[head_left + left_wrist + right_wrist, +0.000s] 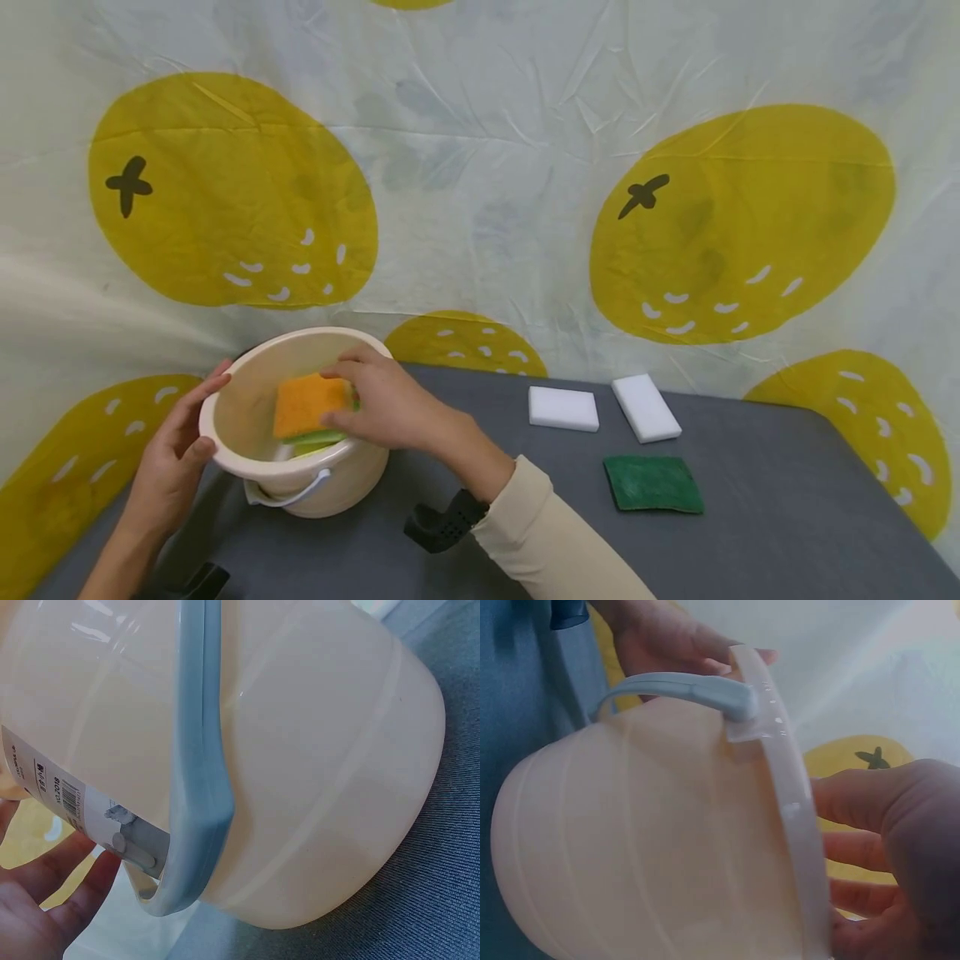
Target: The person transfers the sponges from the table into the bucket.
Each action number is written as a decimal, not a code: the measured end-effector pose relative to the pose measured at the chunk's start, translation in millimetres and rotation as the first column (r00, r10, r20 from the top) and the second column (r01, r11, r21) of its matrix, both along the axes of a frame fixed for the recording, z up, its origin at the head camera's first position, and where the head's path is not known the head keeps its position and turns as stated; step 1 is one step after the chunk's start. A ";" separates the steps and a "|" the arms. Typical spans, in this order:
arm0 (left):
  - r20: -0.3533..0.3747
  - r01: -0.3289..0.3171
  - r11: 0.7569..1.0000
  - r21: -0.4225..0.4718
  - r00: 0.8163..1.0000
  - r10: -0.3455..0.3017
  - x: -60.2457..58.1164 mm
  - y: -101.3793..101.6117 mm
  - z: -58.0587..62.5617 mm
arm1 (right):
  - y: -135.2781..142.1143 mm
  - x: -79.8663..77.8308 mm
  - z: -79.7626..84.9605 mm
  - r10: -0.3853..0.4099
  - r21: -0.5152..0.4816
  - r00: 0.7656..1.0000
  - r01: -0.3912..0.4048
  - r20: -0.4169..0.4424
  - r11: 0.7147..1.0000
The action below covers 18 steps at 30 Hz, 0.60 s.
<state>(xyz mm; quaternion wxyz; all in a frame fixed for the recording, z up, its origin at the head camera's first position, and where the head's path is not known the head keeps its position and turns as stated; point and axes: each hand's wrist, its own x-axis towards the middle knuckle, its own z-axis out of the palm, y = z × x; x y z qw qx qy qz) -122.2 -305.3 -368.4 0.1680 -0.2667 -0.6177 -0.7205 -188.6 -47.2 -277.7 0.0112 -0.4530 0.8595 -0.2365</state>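
Gripping the cream bucket (352,482) at its rim is the left hand (168,462); inside, we see an orange sponge (303,404) lying tilted, the right hand (386,404) at its edge, whether pinching or merely touching we cannot tell; to the right lie two white blocks (564,408) and a green pad (652,483).

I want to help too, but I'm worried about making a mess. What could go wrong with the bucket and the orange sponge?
The bucket might tip if the left hand, at its rim, pushes too hard. The orange sponge could slide if the right hand bumps it, since its fingers are right beside it. The blue handle hangs outside the bucket, so it might catch on something.
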 end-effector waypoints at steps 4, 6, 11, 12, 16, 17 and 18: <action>0.002 0.006 1.000 0.002 1.000 -0.006 0.7 0.4 0.2 | 8.0 0.7 4.3 0.006 -0.052 0.998 -0.003 0.067 0.999; 0.004 0.003 1.000 0.002 1.000 -0.003 1.0 1.2 0.8 | 13.9 0.7 3.7 0.000 -0.097 0.995 0.009 0.098 0.995; 0.006 -0.003 1.000 0.009 1.000 0.003 0.4 2.8 2.6 | 35.0 3.4 -4.5 -0.002 -0.225 0.992 0.031 0.128 0.974; 0.008 -0.003 1.000 0.010 1.000 0.003 0.2 2.9 2.9 | 39.6 3.8 -6.6 0.003 -0.253 0.991 0.032 0.135 0.967; 0.018 -0.009 1.000 0.007 1.000 0.009 0.3 2.8 3.5 | 58.5 5.4 -12.2 0.020 -0.351 0.982 0.048 0.186 0.935; 0.022 -0.012 1.000 0.004 1.000 0.012 0.5 2.8 3.7 | 64.0 5.7 -12.9 0.019 -0.366 0.980 0.057 0.200 0.929; 0.024 -0.012 1.000 0.002 1.000 0.012 0.6 2.6 3.8 | 69.9 5.7 -13.7 0.015 -0.376 0.978 0.067 0.210 0.924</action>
